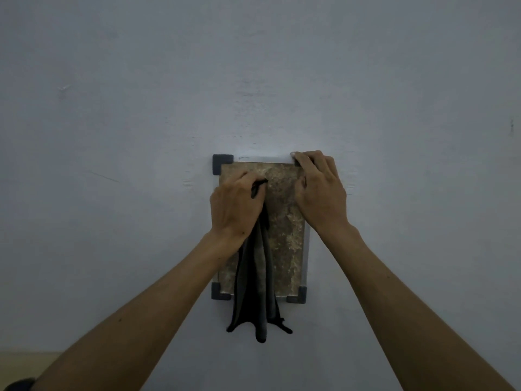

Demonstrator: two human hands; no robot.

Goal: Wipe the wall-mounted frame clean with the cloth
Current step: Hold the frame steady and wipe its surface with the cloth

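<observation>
A small upright frame hangs on the wall, with a mottled brown panel, a pale rim and dark grey corner pieces. My left hand grips a dark grey cloth against the upper left of the panel. The cloth hangs down over the panel and past the frame's bottom edge. My right hand covers the frame's top right corner, its fingers curled over the corner and its thumb on the panel.
The bare pale wall fills nearly the whole view around the frame. A strip of light floor shows at the bottom left.
</observation>
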